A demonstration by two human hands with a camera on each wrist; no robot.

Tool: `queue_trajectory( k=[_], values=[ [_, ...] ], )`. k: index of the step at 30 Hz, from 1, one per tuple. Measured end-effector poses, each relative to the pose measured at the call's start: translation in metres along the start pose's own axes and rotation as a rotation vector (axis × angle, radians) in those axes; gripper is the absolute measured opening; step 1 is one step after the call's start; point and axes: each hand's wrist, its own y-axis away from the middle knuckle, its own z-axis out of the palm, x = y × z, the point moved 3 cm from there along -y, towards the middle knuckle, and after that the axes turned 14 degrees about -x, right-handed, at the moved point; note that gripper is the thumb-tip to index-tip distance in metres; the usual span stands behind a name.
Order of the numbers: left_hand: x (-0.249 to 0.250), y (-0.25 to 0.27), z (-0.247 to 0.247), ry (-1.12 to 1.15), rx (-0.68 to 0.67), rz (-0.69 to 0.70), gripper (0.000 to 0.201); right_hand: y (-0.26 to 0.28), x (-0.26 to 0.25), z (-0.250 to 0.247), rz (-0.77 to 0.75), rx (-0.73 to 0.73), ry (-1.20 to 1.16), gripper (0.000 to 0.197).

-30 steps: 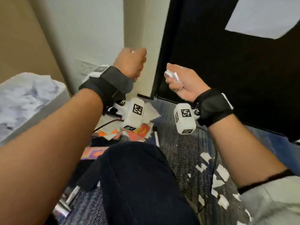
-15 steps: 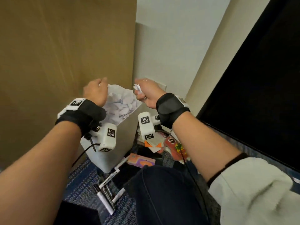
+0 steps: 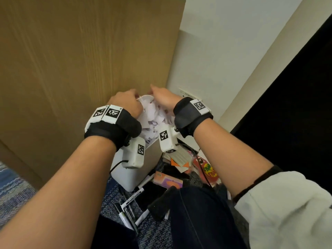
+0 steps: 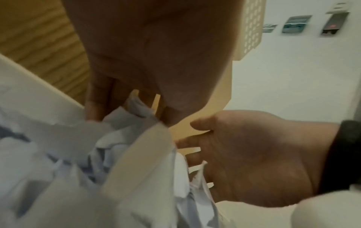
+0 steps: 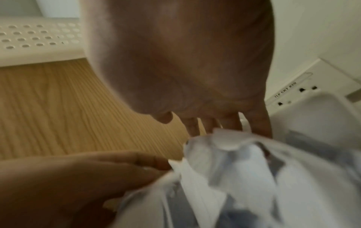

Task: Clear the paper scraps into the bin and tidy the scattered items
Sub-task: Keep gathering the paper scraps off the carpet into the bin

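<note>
A white bin (image 3: pixel 133 177) stands on the carpet against a wooden panel, heaped with white paper scraps (image 3: pixel 154 119). Both my hands hover over its top. My left hand (image 3: pixel 125 103) reaches down with straight fingers (image 4: pixel 93 104) touching the scraps (image 4: pixel 58 154) at the bin's rim. My right hand (image 3: pixel 161 97) is beside it, palm (image 4: pixel 244 154) bare and fingers spread, their tips (image 5: pixel 230 125) just above the heap (image 5: pixel 254 169). Neither hand grips anything that I can see. In the right wrist view my left hand (image 5: pixel 97 169) lies flat at the pile's edge.
Several markers (image 3: pixel 133 207) lie on the carpet in front of the bin. Colourful cards (image 3: pixel 167 180) and a sticker sheet (image 3: pixel 208 169) lie to its right. A wooden panel (image 3: pixel 80 60) rises behind, a dark door (image 3: pixel 296 105) stands at the right, and a wall socket (image 3: pixel 186 94) sits behind the bin.
Both hands carried scraps from the floor to the bin, dropped lower over it and opened. The scraps they pinched are no longer in their fingers.
</note>
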Motion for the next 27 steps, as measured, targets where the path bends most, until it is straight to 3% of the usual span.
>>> queue_trajectory(
  k=[9,11,15,17,23,27],
  values=[
    [0.003,0.004,-0.002,0.008,-0.125,-0.111,0.027,0.013,0.014,-0.026,-0.033,0.222,0.536,0.011],
    [0.003,0.008,0.004,-0.009,-0.163,-0.112,0.033,0.017,0.019,-0.022,-0.045,0.246,0.525,0.016],
    [0.005,0.015,0.003,0.011,-0.174,-0.137,0.035,0.020,0.026,-0.005,-0.069,0.003,0.341,0.013],
    [0.006,0.017,0.004,0.003,-0.198,-0.138,0.037,0.017,0.028,0.004,-0.088,-0.099,0.409,0.017],
    [0.014,0.027,0.007,-0.113,-0.308,-0.148,0.023,0.003,0.040,0.024,-0.050,-0.265,0.683,0.028],
    [0.027,0.025,-0.012,-0.073,-0.182,-0.154,0.031,0.011,0.033,0.000,-0.077,-0.252,0.583,0.042]
  ],
)
